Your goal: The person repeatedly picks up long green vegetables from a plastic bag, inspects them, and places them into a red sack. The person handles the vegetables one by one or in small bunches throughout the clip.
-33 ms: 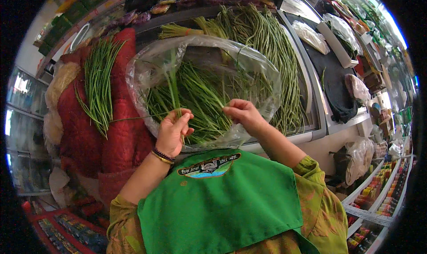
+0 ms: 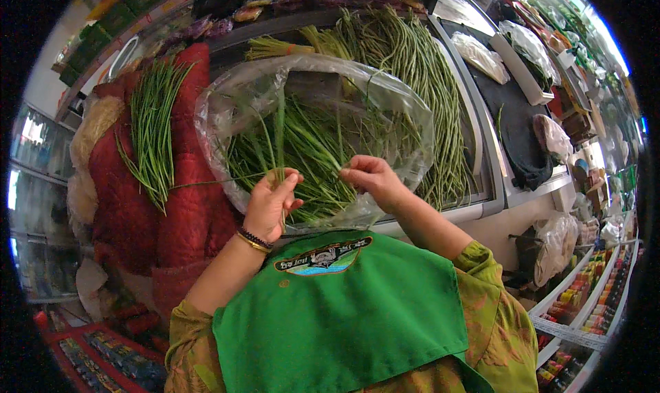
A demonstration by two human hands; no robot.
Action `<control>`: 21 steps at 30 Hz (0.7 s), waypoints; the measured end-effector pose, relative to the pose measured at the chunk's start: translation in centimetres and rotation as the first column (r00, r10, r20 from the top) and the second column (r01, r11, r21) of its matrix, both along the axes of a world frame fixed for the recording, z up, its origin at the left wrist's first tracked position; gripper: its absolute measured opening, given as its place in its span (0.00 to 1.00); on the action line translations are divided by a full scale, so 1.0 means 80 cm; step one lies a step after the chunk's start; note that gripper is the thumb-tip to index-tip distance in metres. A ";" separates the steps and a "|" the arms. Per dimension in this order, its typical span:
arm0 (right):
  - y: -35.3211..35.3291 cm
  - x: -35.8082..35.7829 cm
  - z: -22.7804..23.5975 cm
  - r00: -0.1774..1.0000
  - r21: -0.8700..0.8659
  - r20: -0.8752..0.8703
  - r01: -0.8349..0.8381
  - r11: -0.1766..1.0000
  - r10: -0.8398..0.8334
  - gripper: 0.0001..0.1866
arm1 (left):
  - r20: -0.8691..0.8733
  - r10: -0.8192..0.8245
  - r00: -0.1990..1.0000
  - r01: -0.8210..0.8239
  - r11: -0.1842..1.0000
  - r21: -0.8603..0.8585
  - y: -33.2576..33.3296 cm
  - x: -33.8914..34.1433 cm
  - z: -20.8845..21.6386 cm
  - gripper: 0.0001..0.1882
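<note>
A large clear plastic bag [image 2: 405, 90] lies spread with its mouth wide, holding a loose heap of long green chives [image 2: 309, 142]. Over the bag's left part, my left hand [image 2: 270, 204] is closed in a pinch around a few chives, whose leaves stand up past the fingers. My right hand [image 2: 375, 180] pinches the pale ends of other chives at the right side of the heap, thumb against forefinger. Left of the bag, a laid-out bunch of chives [image 2: 152, 128] rests on a dark red quilted cover [image 2: 196, 145]. One long chive reaches from that bunch toward my left hand.
Yardlong beans [image 2: 426, 104] lie in a thick pile right of the bag. Behind it are banded bundles of pale green stalks [image 2: 278, 48]. A metal-framed counter edge [image 2: 474, 118] runs along the right. Racks of small packages [image 2: 584, 283] stand at the lower right.
The chives in my left hand have swung slightly rightward and stand more upright. My right hand has shifted a little to the left.
</note>
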State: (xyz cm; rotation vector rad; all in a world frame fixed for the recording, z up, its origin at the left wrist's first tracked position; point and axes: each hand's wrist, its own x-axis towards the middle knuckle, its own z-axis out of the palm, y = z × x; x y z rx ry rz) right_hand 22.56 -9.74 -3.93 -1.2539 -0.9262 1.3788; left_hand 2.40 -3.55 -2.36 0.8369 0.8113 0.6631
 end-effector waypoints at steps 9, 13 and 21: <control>-0.013 -0.028 0.004 0.898 0.048 0.438 -0.072 0.996 0.044 0.10 | -0.094 0.034 0.995 -0.047 0.988 -0.145 0.008 0.020 -0.029 0.09; -0.012 -0.011 -0.005 0.906 0.160 0.395 0.093 0.983 -0.150 0.10 | -0.040 0.131 0.991 -0.137 0.971 -0.195 0.009 0.016 -0.034 0.06; 0.001 0.038 -0.021 0.799 -0.181 0.602 0.123 0.976 0.011 0.21 | 0.075 0.110 0.991 -0.087 0.961 -0.261 0.012 -0.002 -0.039 0.05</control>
